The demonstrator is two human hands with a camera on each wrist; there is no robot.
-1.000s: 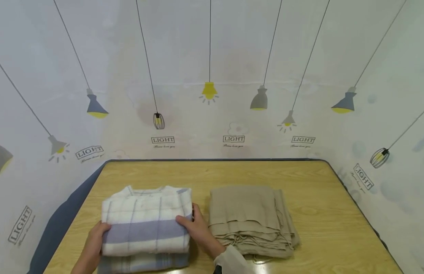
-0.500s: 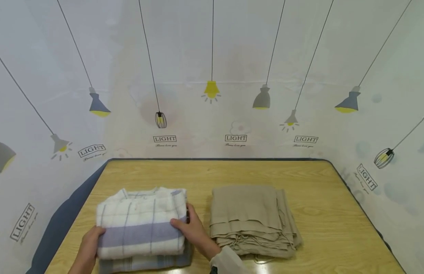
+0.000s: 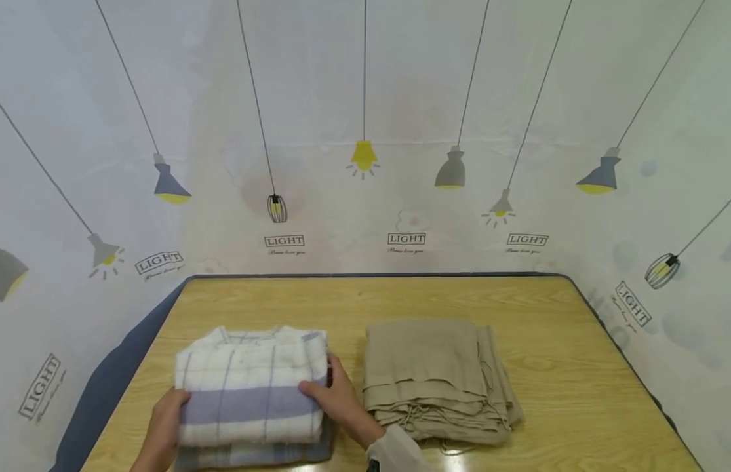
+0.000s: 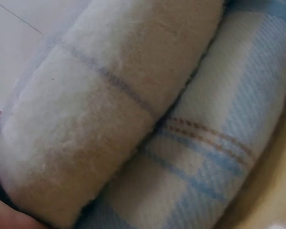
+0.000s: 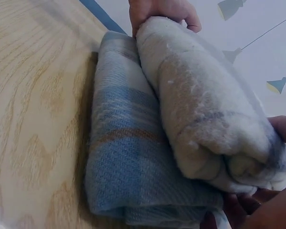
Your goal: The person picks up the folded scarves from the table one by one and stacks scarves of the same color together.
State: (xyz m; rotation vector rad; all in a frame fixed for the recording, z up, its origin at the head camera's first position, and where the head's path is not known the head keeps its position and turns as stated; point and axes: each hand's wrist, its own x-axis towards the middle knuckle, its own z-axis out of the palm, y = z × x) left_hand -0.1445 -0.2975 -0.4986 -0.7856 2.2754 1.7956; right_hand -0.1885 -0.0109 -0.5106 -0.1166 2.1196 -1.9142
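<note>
A folded white garment (image 3: 253, 364) with a broad purple band and thin plaid lines lies on top of a folded blue plaid cloth (image 3: 253, 454). My left hand (image 3: 163, 423) grips its left edge, thumb on top. At the opposite edge my right hand (image 3: 341, 400) holds it with the thumb on the upper face and fingers tucked beneath. The right wrist view shows the white garment (image 5: 195, 100) as a thick fuzzy fold overlapping the blue plaid cloth (image 5: 124, 162). Only parts of the left hand's fingers (image 4: 9, 217) appear in the left wrist view.
To the right stands a folded stack of beige cloth (image 3: 424, 367) with loose strings at its front. Everything lies on a wooden table (image 3: 577, 393). A wall cover (image 3: 518, 98) printed with hanging lamps surrounds the table's back and sides.
The white garment, held in both hands, shifts slightly left and then back right over the blue plaid cloth. The beige stack stays put.
</note>
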